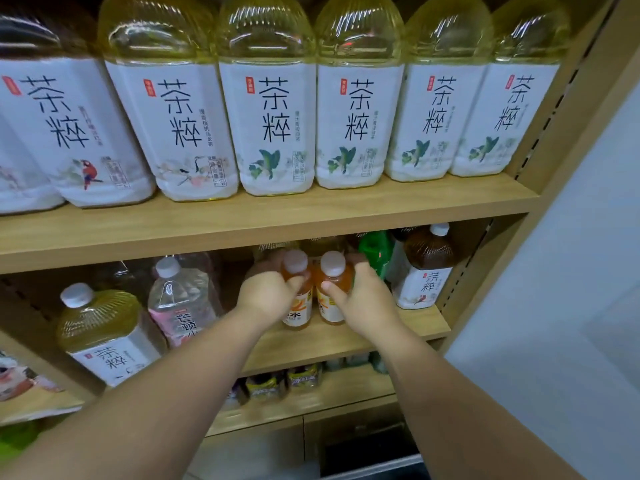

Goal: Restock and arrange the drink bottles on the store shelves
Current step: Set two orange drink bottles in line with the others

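Two small orange drink bottles with white caps stand side by side on the middle shelf (346,337). My left hand (268,292) grips the left orange bottle (299,315) around its upper body. My right hand (360,296) grips the right orange bottle (330,306) the same way, thumb across its front. Both bottles are upright and their bases look to be at the shelf board. Behind them stand more bottles, partly hidden by my hands.
Large white-labelled tea bottles (270,109) fill the upper shelf (263,220). On the middle shelf are a yellow tea bottle (104,334), a pink-labelled bottle (183,299), a green bottle (375,254) and a brown tea bottle (427,268). Small bottles (277,384) sit on the lower shelf.
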Demonstrator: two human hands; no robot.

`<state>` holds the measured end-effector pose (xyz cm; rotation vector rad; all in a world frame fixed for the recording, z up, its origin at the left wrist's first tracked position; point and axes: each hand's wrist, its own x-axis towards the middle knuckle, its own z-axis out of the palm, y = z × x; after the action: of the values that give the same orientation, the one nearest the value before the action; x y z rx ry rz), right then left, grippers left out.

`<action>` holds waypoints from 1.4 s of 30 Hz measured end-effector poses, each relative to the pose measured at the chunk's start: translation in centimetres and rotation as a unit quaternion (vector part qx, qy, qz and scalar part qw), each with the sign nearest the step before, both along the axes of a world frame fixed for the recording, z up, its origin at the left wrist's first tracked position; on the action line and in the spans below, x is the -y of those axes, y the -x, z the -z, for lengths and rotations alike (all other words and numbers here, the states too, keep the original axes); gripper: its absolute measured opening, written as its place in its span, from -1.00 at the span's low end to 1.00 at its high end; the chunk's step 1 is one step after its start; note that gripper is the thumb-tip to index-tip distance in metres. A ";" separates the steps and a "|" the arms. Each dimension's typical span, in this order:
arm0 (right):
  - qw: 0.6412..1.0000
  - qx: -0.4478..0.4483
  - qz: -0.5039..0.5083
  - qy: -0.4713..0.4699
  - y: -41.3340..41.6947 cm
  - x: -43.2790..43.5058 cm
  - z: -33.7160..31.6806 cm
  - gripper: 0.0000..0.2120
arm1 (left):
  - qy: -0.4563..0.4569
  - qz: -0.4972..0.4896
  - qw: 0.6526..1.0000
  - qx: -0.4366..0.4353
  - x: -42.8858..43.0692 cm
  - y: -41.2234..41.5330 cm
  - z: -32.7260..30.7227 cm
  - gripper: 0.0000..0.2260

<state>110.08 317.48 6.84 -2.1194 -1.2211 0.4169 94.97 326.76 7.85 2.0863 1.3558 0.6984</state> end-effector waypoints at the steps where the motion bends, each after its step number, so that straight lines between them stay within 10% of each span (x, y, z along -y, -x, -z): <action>1: 1.000 0.000 0.001 -0.008 0.1 0.2 0.4 -0.55 | 0.000 -0.001 1.000 0.000 0.4 0.2 0.1 -0.61; 8: 0.994 0.086 0.005 -0.068 1.9 1.3 0.8 -0.60 | -0.056 0.048 0.997 0.032 4.0 3.8 1.9 -0.64; 19: 0.980 -0.066 0.007 -0.185 6.4 5.5 1.7 -0.72 | -0.042 -0.041 0.987 0.151 6.3 13.2 1.6 -0.74; 36: 0.940 0.028 -0.139 -0.310 22.2 0.0 -13.9 -0.68 | -0.128 -0.060 0.940 0.312 5.4 31.5 -14.2 -0.82; 42: 0.907 -0.081 -0.156 -0.382 28.6 -1.9 -19.9 -0.62 | -0.156 -0.032 0.908 0.388 3.9 38.0 -19.0 -0.79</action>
<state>81.52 319.35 26.73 -1.2052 -1.3429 0.1901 56.94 322.85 26.82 1.6604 0.8827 1.6435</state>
